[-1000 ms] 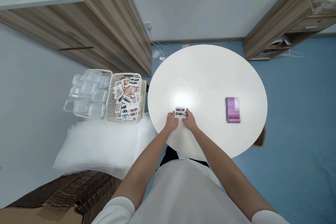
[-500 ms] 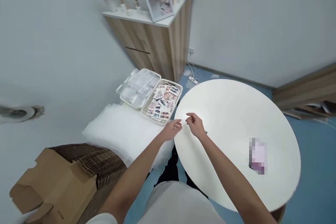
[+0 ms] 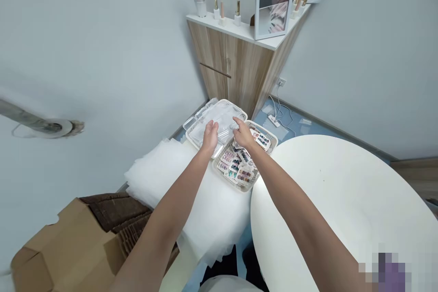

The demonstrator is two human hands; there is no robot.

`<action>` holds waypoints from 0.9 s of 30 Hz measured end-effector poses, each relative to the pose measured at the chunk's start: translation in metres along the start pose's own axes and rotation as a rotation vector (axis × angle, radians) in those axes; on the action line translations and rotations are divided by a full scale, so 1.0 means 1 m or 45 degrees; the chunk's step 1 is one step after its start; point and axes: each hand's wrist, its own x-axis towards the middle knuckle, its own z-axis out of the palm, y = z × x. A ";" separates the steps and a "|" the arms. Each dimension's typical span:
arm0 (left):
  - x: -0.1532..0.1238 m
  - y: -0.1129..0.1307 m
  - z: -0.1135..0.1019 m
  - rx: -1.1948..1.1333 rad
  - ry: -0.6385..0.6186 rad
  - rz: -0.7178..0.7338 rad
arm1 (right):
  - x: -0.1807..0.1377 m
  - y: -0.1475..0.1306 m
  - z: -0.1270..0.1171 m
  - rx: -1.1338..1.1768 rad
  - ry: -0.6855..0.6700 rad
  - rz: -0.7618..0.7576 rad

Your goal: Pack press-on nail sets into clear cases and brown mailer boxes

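Observation:
My left hand (image 3: 210,137) reaches over the near part of a white basket (image 3: 243,116) filled with clear plastic boxes (image 3: 222,112). Its fingers are stretched out and nothing shows in them. Across from it, my right hand (image 3: 243,134) hovers over the same basket's right side with the index finger extended; its other fingers are partly hidden. Beneath my right wrist is a second basket (image 3: 243,188), heaped with cards of coloured press-on nails (image 3: 236,164). My right forearm covers some of these cards. Whether either hand touches the boxes I cannot tell.
White bubble wrap (image 3: 160,164) lies nearest the baskets on the left. A cardboard box (image 3: 68,242) stands at lower left, a round white table (image 3: 328,182) at right. Behind is a wooden cabinet (image 3: 239,61) with frames and bottles. A power strip (image 3: 273,121) lies on the floor.
Both hands have moved from above the table's left edge to over the basket of clear boxes. The view has shifted left, so the table now sits further right.

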 end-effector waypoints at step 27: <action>-0.139 -0.009 0.028 -0.099 -0.532 -0.278 | -0.182 0.020 -0.069 0.930 0.101 0.387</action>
